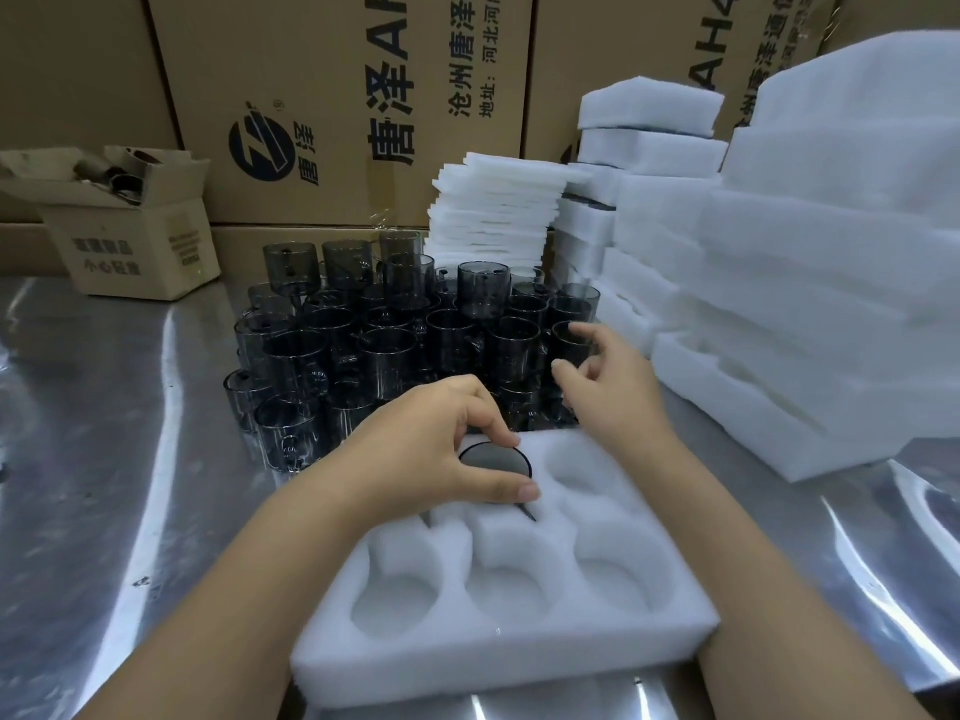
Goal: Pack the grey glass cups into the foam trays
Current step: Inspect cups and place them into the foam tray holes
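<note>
seat the first cup square, then fetch the next

the left hand has its thumb and fingers pinched on the rim of a grey glass cup that sits in the back-left pocket of the foam tray, at about 12 o'clock of the tray's middle. a thin dark sliver, probably the cup's handle, pokes out toward 5 o'clock of the cup into the foam ridge. the other five pockets look bare.

the right hand hovers at 1 o'clock of the tray with fingers loosely curled and grasping nothing, just beside the near-right cups of the cup cluster, which crowds the steel table at 12 o'clock.

to do this well, i would press the cup straight down by the rim until it bottoms out, turning it so the handle drops into its slot rather than riding on the foam. uneven pressure could tilt the glass or tear the ridge.

for the next cup, pick from the near edge of the cluster and lift straight up; the glasses stand touching, some stacked, so a sideways pull may knock neighbours. spare foam stacks wait at 2 o'clock.
</note>
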